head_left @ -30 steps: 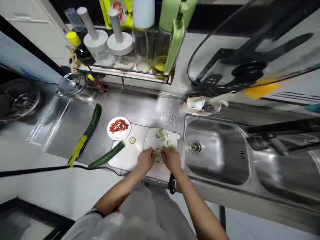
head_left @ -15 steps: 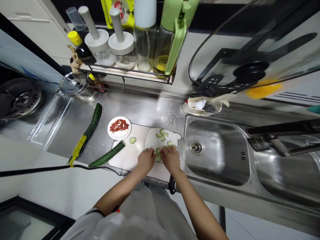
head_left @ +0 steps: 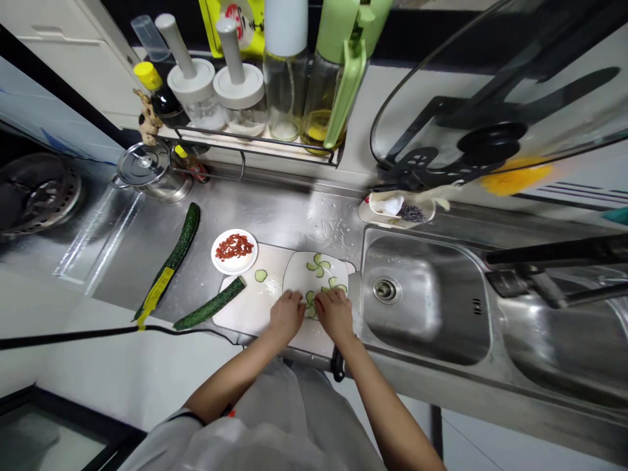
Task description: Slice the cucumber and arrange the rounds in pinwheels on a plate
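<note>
A white plate (head_left: 293, 267) lies on the pale cutting board (head_left: 275, 254) in front of me. Thin cucumber slices (head_left: 318, 265) form a pinwheel at its far side, with more slices near the right and front rim. My left hand (head_left: 287, 316) is over the plate's front left edge, fingers curled together; its fingertips hide whatever is in them. Facing it, my right hand (head_left: 335, 315) bends its closed fingers onto the cucumber slices at the front rim. Under my right wrist a knife's black handle (head_left: 338, 364) sticks out past the board's edge.
Left on the board are a loose cucumber slice (head_left: 261, 275), a cut cucumber (head_left: 210, 305) and a small dish (head_left: 222, 264) of red bits. Beyond lies a whole cucumber (head_left: 184, 241) with a yellow label. A sink (head_left: 432, 294) is at right; a jar rack (head_left: 255, 139) stands behind.
Both hands stay at the front of the plate with only tiny finger movement. The slices and other items have not visibly moved.
</note>
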Demonstrator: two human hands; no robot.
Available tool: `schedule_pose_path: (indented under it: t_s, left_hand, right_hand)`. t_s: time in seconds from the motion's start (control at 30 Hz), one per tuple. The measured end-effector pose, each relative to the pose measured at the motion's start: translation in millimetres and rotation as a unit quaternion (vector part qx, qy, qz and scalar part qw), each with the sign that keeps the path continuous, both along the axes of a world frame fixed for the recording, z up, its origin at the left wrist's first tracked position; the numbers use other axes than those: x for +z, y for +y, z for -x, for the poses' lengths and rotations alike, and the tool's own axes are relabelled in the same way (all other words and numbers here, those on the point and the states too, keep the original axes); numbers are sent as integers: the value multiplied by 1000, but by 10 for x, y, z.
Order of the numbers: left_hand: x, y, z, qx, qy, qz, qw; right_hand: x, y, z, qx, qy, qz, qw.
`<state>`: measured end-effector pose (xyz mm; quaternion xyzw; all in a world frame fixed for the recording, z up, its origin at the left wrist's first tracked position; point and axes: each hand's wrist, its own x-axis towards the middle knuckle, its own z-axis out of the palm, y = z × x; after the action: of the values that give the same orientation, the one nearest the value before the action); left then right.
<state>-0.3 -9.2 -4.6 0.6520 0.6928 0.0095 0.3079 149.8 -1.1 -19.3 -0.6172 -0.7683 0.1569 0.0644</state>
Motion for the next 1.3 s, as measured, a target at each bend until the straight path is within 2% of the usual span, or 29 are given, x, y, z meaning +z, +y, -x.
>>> schedule_pose_path:
  t_s: [0.2,0.33,0.47,0.53,0.6,0.77,1.03,1.3]
  left_hand:
    - [45,-9,46,10,-29,-21,999]
    - [97,50,280,46,-27,-58,997]
    - [115,163,648,111,54,-84,989]
    - [103,213,791,119,109,-91,983]
    - [79,245,871,101,150,-102,978]
    - [-8,269,876,55,194,-105,974]
    - [-96,299,872,61,201,-105,972]
    - [-69,321,853,82,192,-100,973]
  right_hand:
    - [-3,-10,-7,1,3,-9,1000]
    - [-24,-27,-8,-13,11,-6,1000]
    - [-41,-44,-9,-23,21,-5,1000]
    - [-37,-55,-9,-26,21,-8,999]
    - [-22,-69,-7,-27,21,-9,999]
    - [42,-116,-8,-25,29,-6,999]
    - [115,-177,-15,-28,34,8,999]
    - [116,-204,-3,-25,36,8,999]
